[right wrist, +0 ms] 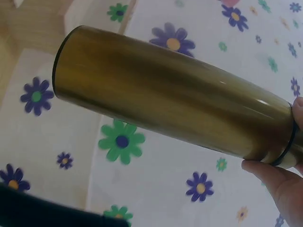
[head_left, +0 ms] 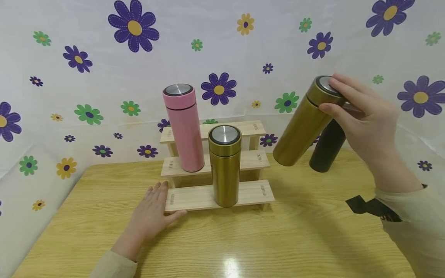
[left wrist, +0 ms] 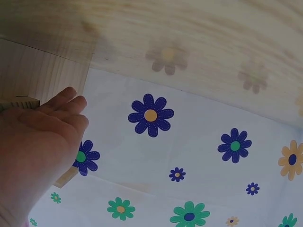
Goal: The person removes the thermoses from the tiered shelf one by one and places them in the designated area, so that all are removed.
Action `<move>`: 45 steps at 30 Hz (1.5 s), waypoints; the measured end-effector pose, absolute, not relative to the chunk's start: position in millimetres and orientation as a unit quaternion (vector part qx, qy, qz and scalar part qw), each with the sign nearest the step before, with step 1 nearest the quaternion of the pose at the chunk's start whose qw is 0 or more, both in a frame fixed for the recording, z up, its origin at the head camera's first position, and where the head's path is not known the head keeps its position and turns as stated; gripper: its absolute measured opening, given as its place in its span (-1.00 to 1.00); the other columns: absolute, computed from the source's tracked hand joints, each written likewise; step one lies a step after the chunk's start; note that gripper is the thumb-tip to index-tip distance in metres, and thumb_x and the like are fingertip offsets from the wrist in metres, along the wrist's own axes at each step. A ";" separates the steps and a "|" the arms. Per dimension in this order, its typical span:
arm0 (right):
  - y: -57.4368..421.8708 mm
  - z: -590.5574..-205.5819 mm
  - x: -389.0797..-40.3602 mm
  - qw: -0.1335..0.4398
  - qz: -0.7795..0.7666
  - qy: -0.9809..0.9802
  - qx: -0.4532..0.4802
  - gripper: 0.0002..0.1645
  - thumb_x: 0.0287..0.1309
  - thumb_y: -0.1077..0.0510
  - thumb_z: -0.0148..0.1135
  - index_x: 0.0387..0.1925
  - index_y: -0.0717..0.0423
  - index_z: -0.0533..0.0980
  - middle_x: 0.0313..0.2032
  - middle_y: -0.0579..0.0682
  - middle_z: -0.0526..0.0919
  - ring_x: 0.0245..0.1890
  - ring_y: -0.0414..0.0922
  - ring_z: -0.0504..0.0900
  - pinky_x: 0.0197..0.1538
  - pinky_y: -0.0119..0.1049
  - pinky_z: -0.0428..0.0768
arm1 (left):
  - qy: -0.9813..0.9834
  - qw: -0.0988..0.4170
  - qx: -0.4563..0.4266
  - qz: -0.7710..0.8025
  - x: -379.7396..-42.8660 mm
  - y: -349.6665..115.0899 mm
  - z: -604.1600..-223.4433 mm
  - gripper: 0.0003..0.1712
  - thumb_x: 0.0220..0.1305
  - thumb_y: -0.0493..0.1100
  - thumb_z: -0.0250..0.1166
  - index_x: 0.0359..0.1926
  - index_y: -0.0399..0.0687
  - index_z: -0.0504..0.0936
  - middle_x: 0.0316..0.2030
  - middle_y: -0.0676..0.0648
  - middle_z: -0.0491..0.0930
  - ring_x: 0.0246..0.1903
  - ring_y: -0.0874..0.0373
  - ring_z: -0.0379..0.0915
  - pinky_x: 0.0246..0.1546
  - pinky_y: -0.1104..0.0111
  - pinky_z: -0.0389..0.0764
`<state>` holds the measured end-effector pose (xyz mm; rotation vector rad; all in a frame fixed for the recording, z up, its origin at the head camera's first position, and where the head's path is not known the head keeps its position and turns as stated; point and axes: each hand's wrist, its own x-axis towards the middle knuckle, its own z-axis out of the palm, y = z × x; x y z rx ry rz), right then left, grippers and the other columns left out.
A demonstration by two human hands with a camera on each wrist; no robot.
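Note:
My right hand grips a gold thermos flask round its lid, thumb on one side and fingers over the steel top. The flask leans, its base to the lower left, raised to the right of a three-step wooden stand. In the right wrist view the gold flask lies across the picture. My left hand rests against the left end of the stand's lowest step, fingers extended along it. Another gold flask is upright on that step. On the middle step stands a pink flask.
A black flask stands on the wooden table behind the raised gold flask, partly hidden by it and my right hand. The stand's top step lies at the back. A white flowered cloth hangs behind the table.

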<state>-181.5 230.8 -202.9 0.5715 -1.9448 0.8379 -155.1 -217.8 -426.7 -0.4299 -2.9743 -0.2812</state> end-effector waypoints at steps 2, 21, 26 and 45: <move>240.6 -209.4 -180.3 0.461 0.327 -0.796 0.218 -0.33 -0.17 0.48 0.42 0.08 0.09 0.58 0.09 -0.05 0.59 0.04 -0.34 0.56 -0.15 -0.71 0.51 | -0.983 0.063 -0.143 -0.093 -155.2 -218.5 -426.8 0.33 0.07 0.64 -0.09 0.41 -0.45 -0.01 0.41 -0.34 0.03 0.40 -0.22 -0.09 0.42 0.01 -0.10; 294.9 -267.6 -178.3 0.421 0.262 -0.847 0.192 -0.37 -0.12 0.44 0.43 0.09 0.17 0.55 0.09 0.11 0.57 0.10 -0.57 0.38 -0.08 -0.79 0.38 | -0.983 0.066 -0.145 -0.093 -153.8 -219.1 -424.2 0.32 0.08 0.62 -0.07 0.41 -0.44 0.01 0.40 -0.33 0.06 0.39 -0.21 -0.07 0.42 0.01 -0.08; 304.6 -277.9 -179.5 0.419 0.236 -0.859 0.176 -0.43 -0.07 0.37 0.43 0.07 0.19 0.57 0.07 0.13 0.58 0.02 -0.72 0.31 -0.13 -0.87 0.31 | -0.983 0.066 -0.145 -0.093 -154.3 -218.5 -424.3 0.32 0.07 0.63 -0.07 0.41 -0.45 0.01 0.40 -0.34 0.07 0.39 -0.22 -0.06 0.42 0.02 -0.07; 327.0 -298.1 -181.8 0.392 0.210 -0.888 0.116 -0.49 0.12 0.19 0.35 0.15 0.13 0.53 0.13 0.10 0.55 0.07 -0.41 0.49 -0.12 -0.92 0.20 | -0.984 0.050 -0.140 -0.101 -154.0 -217.7 -423.5 0.33 0.08 0.63 -0.08 0.42 -0.44 -0.03 0.42 -0.33 0.01 0.40 -0.22 -0.11 0.42 0.02 -0.11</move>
